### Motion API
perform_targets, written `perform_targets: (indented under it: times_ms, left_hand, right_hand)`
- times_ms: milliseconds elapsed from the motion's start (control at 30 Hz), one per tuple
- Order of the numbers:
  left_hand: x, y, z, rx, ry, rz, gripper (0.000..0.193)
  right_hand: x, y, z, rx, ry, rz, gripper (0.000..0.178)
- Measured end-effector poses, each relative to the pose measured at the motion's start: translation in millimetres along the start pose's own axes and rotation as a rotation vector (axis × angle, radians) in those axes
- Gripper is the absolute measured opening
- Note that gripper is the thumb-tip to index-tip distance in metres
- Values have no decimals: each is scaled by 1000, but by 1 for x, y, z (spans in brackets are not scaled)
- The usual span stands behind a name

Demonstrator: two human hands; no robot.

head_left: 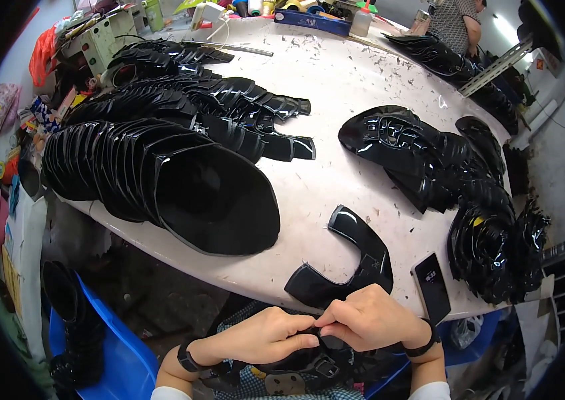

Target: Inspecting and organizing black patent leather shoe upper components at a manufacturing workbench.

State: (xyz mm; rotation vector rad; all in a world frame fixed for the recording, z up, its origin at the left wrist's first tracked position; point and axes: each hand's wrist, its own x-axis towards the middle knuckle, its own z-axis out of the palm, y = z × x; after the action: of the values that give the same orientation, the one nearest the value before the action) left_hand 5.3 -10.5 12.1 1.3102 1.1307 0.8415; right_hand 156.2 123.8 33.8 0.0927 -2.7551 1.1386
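My left hand [274, 335] and my right hand [362, 319] meet just off the table's near edge, thumbs and fingers pinched close together. Between and below them is a black glossy piece with a buckle [326, 367], and both hands appear closed on its upper part. My fingers hide the exact spot they grip. Right beyond my hands, a curved U-shaped black glossy piece [372, 257] lies on the white table [322, 190]. A black phone [433, 288] rests to the right of my right hand.
A long overlapping stack of black glossy boot-shaft pieces [222, 200] fills the table's left side. Buckled black pieces [416, 143] are heaped at the right. A blue bin [119, 350] stands low on the left. Another person [452, 27] is at the far right.
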Motion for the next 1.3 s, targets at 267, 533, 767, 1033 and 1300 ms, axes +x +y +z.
perform_targets:
  times_ms: [267,533,767,1033,1300]
  left_hand:
    - [3,3,6,32,111,74,18]
    - [-7,-14,11,-165,436,-4,17]
    - [-10,-23,18,-77,547,-25,17]
    - [-2,-15,24,-71,611,-8,19]
    - [-1,-17,24,-84,607,-38,23]
  right_hand:
    - [1,-11,-14,-150,41,-42,18]
    - [-45,-31,31,85,550,316,51]
    - [-38,-29,65,95,618,398,28]
    - [-39,-27,81,100,818,246,19]
    - [-44,-17,80,361,785,388,19]
